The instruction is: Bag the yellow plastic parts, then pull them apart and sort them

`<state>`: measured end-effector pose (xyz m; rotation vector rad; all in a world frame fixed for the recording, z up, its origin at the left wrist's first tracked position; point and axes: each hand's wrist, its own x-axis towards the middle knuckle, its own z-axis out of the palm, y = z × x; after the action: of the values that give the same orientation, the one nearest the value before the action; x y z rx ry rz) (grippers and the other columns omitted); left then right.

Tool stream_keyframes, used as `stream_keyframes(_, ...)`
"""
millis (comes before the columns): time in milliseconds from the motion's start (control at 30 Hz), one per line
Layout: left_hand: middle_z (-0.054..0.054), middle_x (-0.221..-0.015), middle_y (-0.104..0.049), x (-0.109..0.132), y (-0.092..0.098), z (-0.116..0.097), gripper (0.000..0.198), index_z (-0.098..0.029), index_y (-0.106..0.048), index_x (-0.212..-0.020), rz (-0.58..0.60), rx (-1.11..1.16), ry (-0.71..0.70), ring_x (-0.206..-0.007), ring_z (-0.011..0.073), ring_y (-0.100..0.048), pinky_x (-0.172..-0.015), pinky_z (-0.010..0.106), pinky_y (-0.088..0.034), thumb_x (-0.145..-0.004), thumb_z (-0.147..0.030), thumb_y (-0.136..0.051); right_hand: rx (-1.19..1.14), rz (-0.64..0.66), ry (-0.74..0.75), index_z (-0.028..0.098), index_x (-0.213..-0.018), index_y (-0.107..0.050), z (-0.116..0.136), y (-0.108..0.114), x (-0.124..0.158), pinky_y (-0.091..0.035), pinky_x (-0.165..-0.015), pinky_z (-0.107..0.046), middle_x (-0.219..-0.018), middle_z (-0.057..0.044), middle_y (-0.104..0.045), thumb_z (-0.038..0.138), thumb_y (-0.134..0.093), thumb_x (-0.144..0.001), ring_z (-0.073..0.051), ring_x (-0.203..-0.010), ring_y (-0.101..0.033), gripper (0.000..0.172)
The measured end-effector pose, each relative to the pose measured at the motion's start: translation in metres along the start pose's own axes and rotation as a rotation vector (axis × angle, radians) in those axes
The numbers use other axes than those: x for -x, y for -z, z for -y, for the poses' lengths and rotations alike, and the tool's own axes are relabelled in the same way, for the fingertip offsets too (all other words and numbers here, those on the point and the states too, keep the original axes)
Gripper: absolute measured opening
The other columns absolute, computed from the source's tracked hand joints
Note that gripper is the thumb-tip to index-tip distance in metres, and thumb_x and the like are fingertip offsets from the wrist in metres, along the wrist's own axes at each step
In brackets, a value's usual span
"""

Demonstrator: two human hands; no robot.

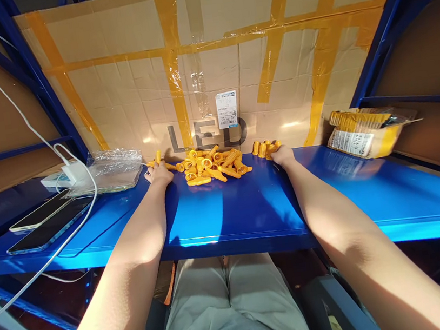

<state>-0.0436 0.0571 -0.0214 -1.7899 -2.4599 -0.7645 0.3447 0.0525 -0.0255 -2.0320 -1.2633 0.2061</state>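
A pile of small orange plastic pieces (pixel 212 166) lies at the back of the blue shelf (pixel 227 213), against a taped cardboard wall. My left hand (pixel 159 173) rests at the pile's left edge, fingers curled around an orange piece (pixel 157 156) that sticks up. My right hand (pixel 283 155) lies to the right, its fingers closed over a smaller cluster of orange pieces (pixel 264 148). Both forearms stretch out over the shelf.
Two phones (pixel 43 221) lie at the left with a white cable (pixel 36 136) and charger (pixel 71 174). A clear plastic bag (pixel 112 170) sits beside them. A yellow packet (pixel 366 130) lies at the right. Blue rack posts frame both sides.
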Motion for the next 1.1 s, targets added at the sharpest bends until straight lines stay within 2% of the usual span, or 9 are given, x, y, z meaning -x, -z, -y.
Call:
stream_keyframes(200,0.012,-0.163,-0.024,0.000,-0.002,0.000,0.078,-0.023,-0.037,-0.152,0.050,-0.029,-0.037,-0.148,0.0358,-0.023,-0.116,0.062,-0.023,-0.077,-0.022,-0.057,0.130,0.026,0.071,0.012,-0.104,-0.069,0.008,-0.001,0.003,-0.051,-0.076,-0.036,-0.107,-0.020,-0.069,0.014,-0.062,-0.076,-0.032,-0.101,-0.067,0.028)
stream_keyframes(367,0.007,-0.163,-0.025,0.002,-0.002,-0.001,0.079,-0.026,-0.037,-0.152,0.085,-0.015,-0.109,-0.147,0.0347,-0.028,-0.118,0.062,-0.024,-0.076,-0.014,-0.055,0.154,0.054,0.188,0.011,-0.104,-0.069,0.022,-0.004,0.007,-0.051,-0.083,-0.038,-0.109,-0.021,-0.070,0.024,-0.054,-0.088,-0.031,-0.103,-0.066,0.025)
stream_keyframes(500,0.008,-0.161,-0.030,0.002,-0.002,-0.002,0.079,-0.027,-0.035,-0.154,0.100,-0.012,-0.103,-0.147,0.0356,-0.028,-0.118,0.065,-0.020,-0.077,-0.015,-0.054,0.063,0.144,0.347,0.014,-0.100,-0.070,0.031,-0.013,0.014,-0.050,-0.082,-0.030,-0.103,-0.014,-0.073,0.032,-0.049,-0.095,-0.024,-0.098,-0.068,0.027)
stream_keyframes(633,0.009,-0.165,-0.020,0.003,0.000,-0.003,0.078,-0.028,-0.030,-0.156,0.124,-0.063,-0.013,-0.151,0.0332,-0.016,-0.118,0.064,-0.015,-0.081,-0.020,-0.053,0.042,0.351,0.477,0.017,-0.106,-0.071,0.038,-0.021,0.022,-0.051,-0.084,-0.028,-0.107,-0.010,-0.074,0.026,-0.058,-0.090,-0.022,-0.098,-0.068,0.023)
stream_keyframes(700,0.010,-0.165,-0.017,0.004,0.001,-0.003,0.080,-0.027,-0.026,-0.157,0.121,-0.070,0.039,-0.151,0.0332,-0.015,-0.118,0.063,-0.016,-0.082,-0.022,-0.053,0.104,0.395,0.486,0.017,-0.109,-0.072,0.040,-0.024,0.025,-0.051,-0.081,-0.026,-0.106,-0.008,-0.074,0.021,-0.060,-0.086,-0.021,-0.096,-0.068,0.026)
stream_keyframes(833,0.013,-0.166,-0.015,0.005,0.003,0.000,0.080,-0.021,-0.022,-0.158,0.090,-0.027,0.080,-0.151,0.0313,-0.020,-0.119,0.056,-0.020,-0.084,-0.025,-0.050,0.174,0.364,0.521,0.015,-0.110,-0.072,0.045,-0.028,0.028,-0.050,-0.077,-0.024,-0.105,-0.009,-0.075,0.018,-0.060,-0.085,-0.021,-0.095,-0.069,0.028)
stream_keyframes(967,0.013,-0.166,-0.014,0.003,0.001,0.001,0.082,-0.022,-0.024,-0.158,0.087,-0.022,0.071,-0.150,0.0310,-0.020,-0.120,0.054,-0.017,-0.082,-0.027,-0.054,0.114,0.285,0.572,0.012,-0.126,-0.064,0.048,-0.029,0.029,-0.051,-0.079,-0.026,-0.112,-0.012,-0.072,0.018,-0.059,-0.085,-0.022,-0.096,-0.068,0.042)
stream_keyframes(1033,0.013,-0.166,-0.015,0.002,0.001,0.000,0.082,-0.023,-0.026,-0.157,0.092,-0.034,0.062,-0.151,0.0326,-0.019,-0.119,0.057,-0.016,-0.080,-0.026,-0.056,0.070,0.321,0.591,0.015,-0.125,-0.066,0.049,-0.029,0.030,-0.051,-0.079,-0.026,-0.111,-0.010,-0.073,0.015,-0.057,-0.085,-0.021,-0.094,-0.068,0.041)
stream_keyframes(1100,0.013,-0.166,-0.015,0.001,0.000,-0.002,0.083,-0.024,-0.028,-0.156,0.091,-0.042,0.051,-0.150,0.0347,-0.019,-0.118,0.061,-0.017,-0.079,-0.025,-0.058,0.040,0.399,0.585,0.018,-0.115,-0.071,0.049,-0.030,0.031,-0.051,-0.079,-0.025,-0.107,-0.007,-0.075,0.011,-0.053,-0.084,-0.020,-0.092,-0.068,0.036)
